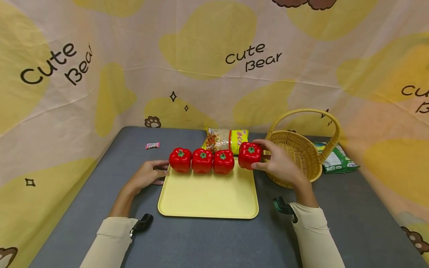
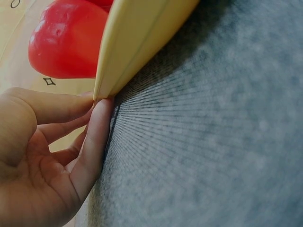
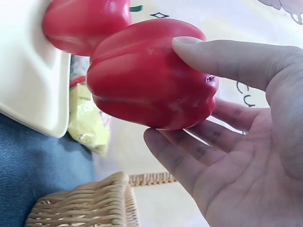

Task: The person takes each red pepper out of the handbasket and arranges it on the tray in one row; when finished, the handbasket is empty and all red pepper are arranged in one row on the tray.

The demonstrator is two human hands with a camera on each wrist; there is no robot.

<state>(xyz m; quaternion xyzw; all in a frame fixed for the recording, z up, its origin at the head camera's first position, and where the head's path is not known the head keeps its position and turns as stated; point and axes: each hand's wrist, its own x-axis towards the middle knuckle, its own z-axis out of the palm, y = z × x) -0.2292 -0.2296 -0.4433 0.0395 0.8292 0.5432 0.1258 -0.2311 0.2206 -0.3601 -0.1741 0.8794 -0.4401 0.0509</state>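
In the head view a pale yellow tray (image 1: 207, 197) lies on the table, with three red bell peppers, the middle one (image 1: 202, 160) among them, in a row along its far edge. My left hand (image 1: 147, 175) pinches the tray's left rim between thumb and fingers; the left wrist view shows that hand (image 2: 52, 156) gripping the tray edge (image 2: 137, 42) close up. Over the tray's far right corner, my right hand (image 1: 281, 162) holds another red bell pepper (image 1: 250, 155). In the right wrist view, thumb and fingers grip this pepper (image 3: 147, 78) from the side.
A wicker basket (image 1: 295, 149) with a tall handle stands right of the tray, close to my right hand. Behind the peppers lies a yellow food packet (image 1: 219, 139). A green packet (image 1: 338, 162) sits beyond the basket, and a small pink wrapper (image 1: 152, 145) lies at back left.
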